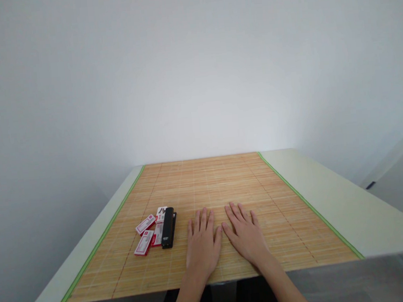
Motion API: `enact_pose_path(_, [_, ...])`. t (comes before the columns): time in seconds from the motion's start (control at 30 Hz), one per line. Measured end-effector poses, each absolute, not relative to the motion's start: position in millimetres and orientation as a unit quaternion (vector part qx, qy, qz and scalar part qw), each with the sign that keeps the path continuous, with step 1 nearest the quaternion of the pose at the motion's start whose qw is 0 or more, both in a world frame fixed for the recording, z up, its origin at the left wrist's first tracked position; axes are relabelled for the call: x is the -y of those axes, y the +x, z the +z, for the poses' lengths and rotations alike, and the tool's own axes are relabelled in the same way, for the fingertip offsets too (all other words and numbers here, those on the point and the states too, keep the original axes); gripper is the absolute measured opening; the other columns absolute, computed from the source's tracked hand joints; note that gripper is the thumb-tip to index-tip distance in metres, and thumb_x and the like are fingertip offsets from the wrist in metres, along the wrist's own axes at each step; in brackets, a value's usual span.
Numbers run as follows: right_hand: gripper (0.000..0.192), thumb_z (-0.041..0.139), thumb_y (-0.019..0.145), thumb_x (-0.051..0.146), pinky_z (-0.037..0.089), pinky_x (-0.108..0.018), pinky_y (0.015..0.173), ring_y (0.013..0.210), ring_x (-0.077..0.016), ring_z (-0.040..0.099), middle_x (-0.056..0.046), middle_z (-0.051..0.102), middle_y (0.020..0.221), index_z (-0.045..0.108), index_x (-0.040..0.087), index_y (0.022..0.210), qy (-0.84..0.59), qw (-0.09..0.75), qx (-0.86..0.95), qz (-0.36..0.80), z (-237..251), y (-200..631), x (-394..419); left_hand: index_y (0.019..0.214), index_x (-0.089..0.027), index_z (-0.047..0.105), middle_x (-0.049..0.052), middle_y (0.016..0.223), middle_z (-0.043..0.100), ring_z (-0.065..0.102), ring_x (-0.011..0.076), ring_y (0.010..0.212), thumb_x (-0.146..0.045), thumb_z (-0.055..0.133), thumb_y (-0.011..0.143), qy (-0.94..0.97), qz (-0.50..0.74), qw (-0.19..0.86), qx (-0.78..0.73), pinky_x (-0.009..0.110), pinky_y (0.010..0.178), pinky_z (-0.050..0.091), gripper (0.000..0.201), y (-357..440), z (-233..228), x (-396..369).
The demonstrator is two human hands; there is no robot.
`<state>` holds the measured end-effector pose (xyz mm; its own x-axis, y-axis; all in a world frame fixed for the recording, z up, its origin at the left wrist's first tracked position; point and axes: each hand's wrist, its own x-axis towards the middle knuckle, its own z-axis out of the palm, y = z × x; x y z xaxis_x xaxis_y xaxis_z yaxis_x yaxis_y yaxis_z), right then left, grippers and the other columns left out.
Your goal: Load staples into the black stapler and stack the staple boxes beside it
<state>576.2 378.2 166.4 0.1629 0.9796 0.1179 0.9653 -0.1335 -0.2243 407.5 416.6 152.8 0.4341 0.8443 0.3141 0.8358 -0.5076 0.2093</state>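
My left hand (203, 245) lies flat, palm down, on a bamboo mat (204, 183), fingers pointing away from me. Beside it, my right hand (244, 235) rests flat too, fingers slightly spread; the two thumbs come close together. Neither hand holds anything. Left of my left hand, and not touched by it, is a black stapler (168, 228). It lies against a red-and-white card pack (161, 214), which it partly covers. Two small red-and-white boxes, an upper one (146, 225) and a lower one (144, 243), sit at the left of the group.
The mat has green edging and covers the middle of a white table (316, 174), whose surface shows along both sides. A pale wall (194, 71) stands behind the table's far edge. My legs are below the near edge, above a grey floor (340, 284).
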Motion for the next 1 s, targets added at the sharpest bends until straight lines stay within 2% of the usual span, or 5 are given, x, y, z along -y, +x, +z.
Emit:
enact_pose_path(0.6, [0.063, 0.031, 0.105, 0.054, 0.004, -0.053, 0.126, 0.158, -0.0255, 0.013, 0.003, 0.02, 0.171, 0.024, 0.034, 0.164, -0.754, 0.119, 0.646, 0.021, 167, 576, -378, 0.159, -0.03, 0.035, 0.003, 0.169, 0.031, 0.018, 0.0286, 0.159, -0.047, 0.03, 0.107, 0.849, 0.187, 0.017, -0.495, 0.059, 0.126, 0.022, 0.055, 407, 158, -413])
enact_pose_path(1.0, [0.062, 0.029, 0.106, 0.053, 0.002, -0.051, 0.126, 0.158, -0.0256, 0.011, 0.001, 0.018, 0.172, 0.025, 0.031, 0.164, -0.755, 0.107, 0.646, 0.019, 173, 574, -374, 0.159, -0.028, 0.037, 0.004, 0.169, 0.031, 0.017, 0.028, 0.159, -0.045, 0.03, 0.107, 0.847, 0.177, 0.028, -0.501, 0.057, 0.128, 0.015, 0.055, 407, 167, -409])
